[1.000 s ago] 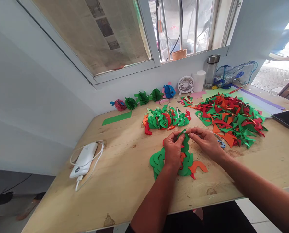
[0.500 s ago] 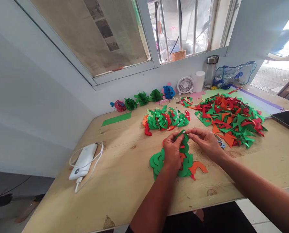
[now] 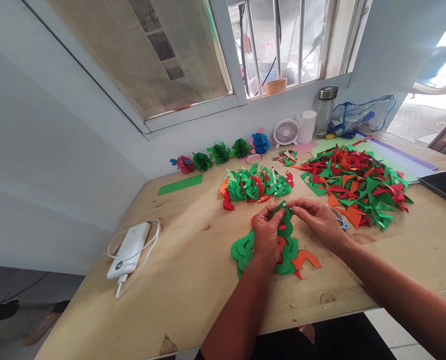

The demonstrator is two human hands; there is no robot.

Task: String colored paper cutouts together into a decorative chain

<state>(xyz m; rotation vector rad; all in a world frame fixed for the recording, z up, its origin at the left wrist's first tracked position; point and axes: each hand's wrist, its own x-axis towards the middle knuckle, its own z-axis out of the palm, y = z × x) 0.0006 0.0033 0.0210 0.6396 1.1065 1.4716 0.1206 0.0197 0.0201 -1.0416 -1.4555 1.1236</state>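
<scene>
My left hand (image 3: pixel 267 234) is closed on a green paper cutout (image 3: pixel 280 205) that has a small white patch near its top end. Thumb and fingertips of my right hand (image 3: pixel 318 220) are pinched together at the edge of that patch; whatever they hold is too small to make out. Below and around my left hand lies a heap of curved green paper cutouts (image 3: pixel 241 250) with some red and orange ones, partly hidden by the hand. An orange curved cutout (image 3: pixel 309 257) sticks out at the heap's right side. A grey-blue handled tool (image 3: pixel 343 223), partly hidden, lies beyond my right wrist.
Farther back is a second pile of cutouts with white patches (image 3: pixel 255 182). Colourful paper scraps (image 3: pixel 358 185) are heaped at right, near a phone (image 3: pixel 444 186). Folded paper figures (image 3: pixel 220 152), a small fan (image 3: pixel 286 132) and a bottle (image 3: pixel 325 112) line the wall. A power bank (image 3: pixel 130 250) with cable lies left.
</scene>
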